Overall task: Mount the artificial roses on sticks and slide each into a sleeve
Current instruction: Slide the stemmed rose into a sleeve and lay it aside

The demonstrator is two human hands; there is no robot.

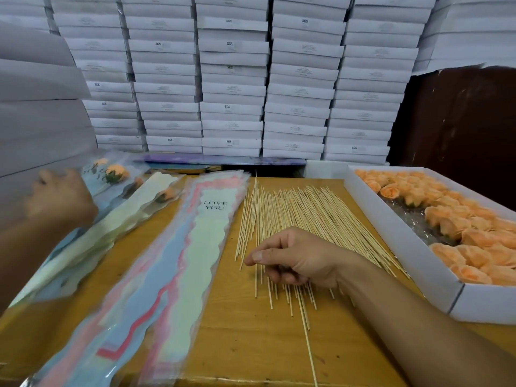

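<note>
A spread of thin wooden sticks (307,208) lies on the wooden table (237,344). My right hand (296,258) rests on their near ends, fingers curled under and thumb forward, pinching a stick. Peach artificial roses (474,252) fill a white tray (391,233) at the right. A stack of pastel "LOVE YOU" sleeves (195,247) lies left of the sticks. Further left, sleeved roses (117,174) lie in a pile. My left hand (60,196) is blurred over that pile's far end; its grip is unclear.
Tall stacks of flat white boxes (231,79) wall off the back of the table and the left side. A dark brown panel (460,121) stands behind the rose tray. One long stick (310,356) reaches to the table's front edge.
</note>
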